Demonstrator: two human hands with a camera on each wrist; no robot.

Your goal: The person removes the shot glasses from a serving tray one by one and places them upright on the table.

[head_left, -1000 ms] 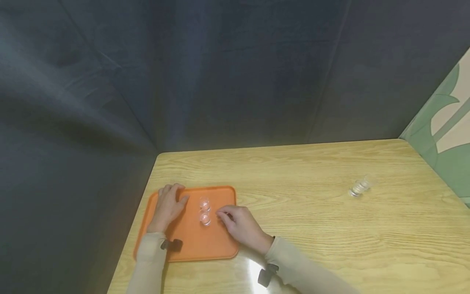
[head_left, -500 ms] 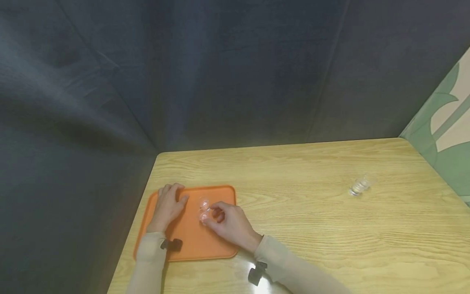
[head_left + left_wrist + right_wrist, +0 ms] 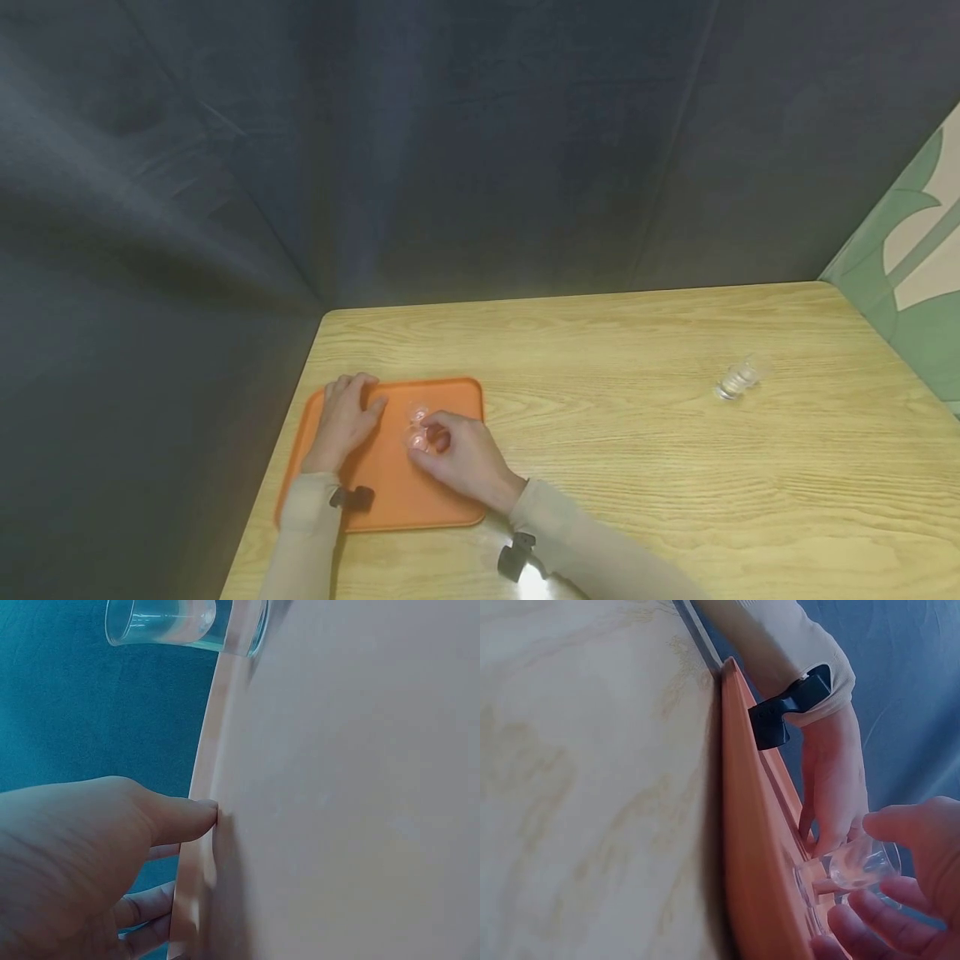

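A small clear glass (image 3: 417,440) is on the orange tray (image 3: 393,502), and my right hand (image 3: 467,461) holds it between thumb and fingers. Part of this glass (image 3: 859,866) is hidden by the fingers in the right wrist view. Just beyond it on the tray is a second small clear glass (image 3: 418,412). My left hand (image 3: 341,427) is at the tray's far left. In the left wrist view its thumb presses the inside of the rim (image 3: 202,765), and its other fingers lie on the outer side. A clear glass (image 3: 161,622) shows at the top there.
More clear glassware (image 3: 738,379) sits toward the right on the wooden table (image 3: 637,450); I cannot tell whether it is one piece or several. Dark cloth (image 3: 487,167) encloses the back and left. A green patterned panel (image 3: 915,275) borders the right side.
My right hand has moved left from beside the tray's right part to the near glass, its thumb and fingers closing round it. The left hand has stayed on the tray.
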